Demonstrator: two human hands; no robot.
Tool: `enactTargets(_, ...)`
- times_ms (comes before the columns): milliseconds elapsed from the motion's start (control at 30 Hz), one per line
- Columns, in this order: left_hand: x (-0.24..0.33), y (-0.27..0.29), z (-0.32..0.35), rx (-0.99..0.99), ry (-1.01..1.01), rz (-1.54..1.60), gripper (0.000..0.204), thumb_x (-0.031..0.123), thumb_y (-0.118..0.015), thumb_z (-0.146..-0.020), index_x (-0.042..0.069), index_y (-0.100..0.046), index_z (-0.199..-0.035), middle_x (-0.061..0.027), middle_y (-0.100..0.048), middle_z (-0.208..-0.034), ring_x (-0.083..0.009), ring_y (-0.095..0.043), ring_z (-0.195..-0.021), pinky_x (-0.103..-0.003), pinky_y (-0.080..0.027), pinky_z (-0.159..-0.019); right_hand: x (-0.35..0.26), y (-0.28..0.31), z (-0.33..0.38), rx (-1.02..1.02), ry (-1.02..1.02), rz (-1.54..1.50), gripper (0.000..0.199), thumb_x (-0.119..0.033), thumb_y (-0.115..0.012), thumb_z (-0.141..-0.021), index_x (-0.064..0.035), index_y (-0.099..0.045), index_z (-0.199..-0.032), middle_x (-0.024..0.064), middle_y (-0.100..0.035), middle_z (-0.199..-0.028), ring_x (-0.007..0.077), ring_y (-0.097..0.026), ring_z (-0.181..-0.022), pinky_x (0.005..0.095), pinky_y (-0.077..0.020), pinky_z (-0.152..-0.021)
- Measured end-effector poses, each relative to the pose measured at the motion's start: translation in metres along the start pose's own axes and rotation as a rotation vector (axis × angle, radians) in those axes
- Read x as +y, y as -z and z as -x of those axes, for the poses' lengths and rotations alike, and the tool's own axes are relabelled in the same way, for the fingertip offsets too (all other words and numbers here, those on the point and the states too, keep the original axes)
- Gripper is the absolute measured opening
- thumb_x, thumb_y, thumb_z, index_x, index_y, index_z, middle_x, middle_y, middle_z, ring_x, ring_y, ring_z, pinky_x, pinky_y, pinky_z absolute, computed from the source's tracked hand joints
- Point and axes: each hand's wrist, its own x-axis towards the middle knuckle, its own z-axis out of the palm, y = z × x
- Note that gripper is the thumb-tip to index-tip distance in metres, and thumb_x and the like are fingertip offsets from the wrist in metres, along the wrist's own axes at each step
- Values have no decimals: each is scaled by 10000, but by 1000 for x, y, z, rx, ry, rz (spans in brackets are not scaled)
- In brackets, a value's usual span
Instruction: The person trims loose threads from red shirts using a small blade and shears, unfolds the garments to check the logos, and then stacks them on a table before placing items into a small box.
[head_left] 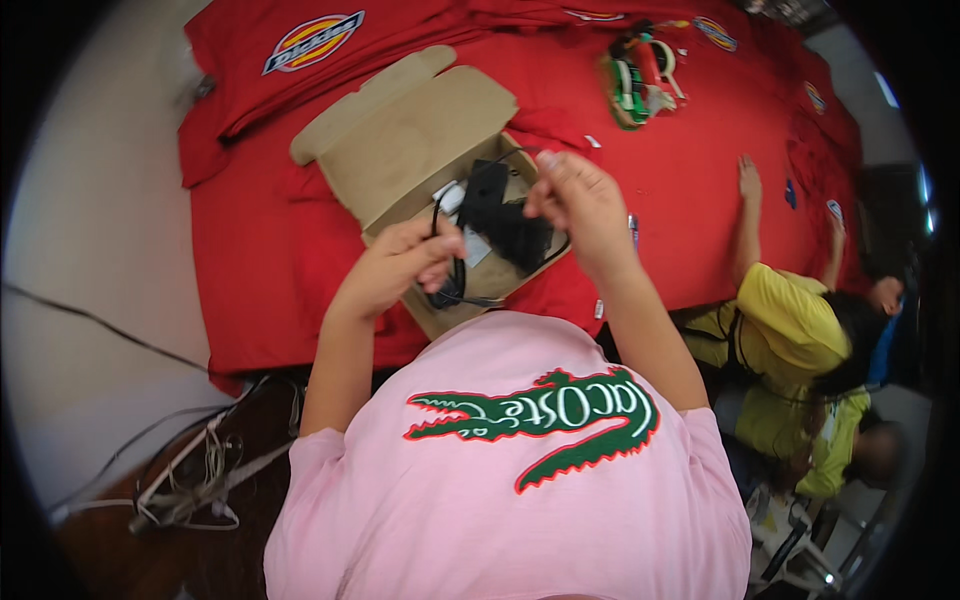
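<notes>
One open brown cardboard box [415, 135], lid flap folded back, lying on the red-cloth-covered surface [270, 250]. Inside it: one black blocky device [505, 215] with one thin black cable [455, 290] looping out over the box's near edge, and one small white piece [450, 195] beside the device.

Two hands over the box. Left hand [400, 262]: grip closed around the cable at the box's near side. Right hand [578, 200]: fingertips pinched together on the cable's upper loop, above the device.

One green-and-white tape dispenser [635, 80] farther back on the surface. One person in a yellow shirt [785, 320] at right, one hand flat on the cloth.
</notes>
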Motion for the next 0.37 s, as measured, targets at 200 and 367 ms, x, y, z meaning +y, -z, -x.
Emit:
enactTargets(200, 16, 53, -1, 112, -120, 37, 172, 187, -527, -1083, 55, -536, -973, 39, -467, -756, -21, -333, -550, -208, -311, -498, -71, 140, 55, -125, -99, 6, 224, -220, -637, -1032, -15, -645, -943, -4, -566, -676, 52, -406, -531, 231, -384, -552)
enactTargets(367, 21, 67, -50, -196, -77, -172, 273, 310, -635, -1046, 49, -563, -1012, 23, -577, -753, -28, -387, -527, -177, -327, -508, -76, 224, 188, -40, -140, 107, 227, -177, -643, -1022, 8, -703, -1139, -8, -673, -815, 55, -455, -581, 228, -356, -529)
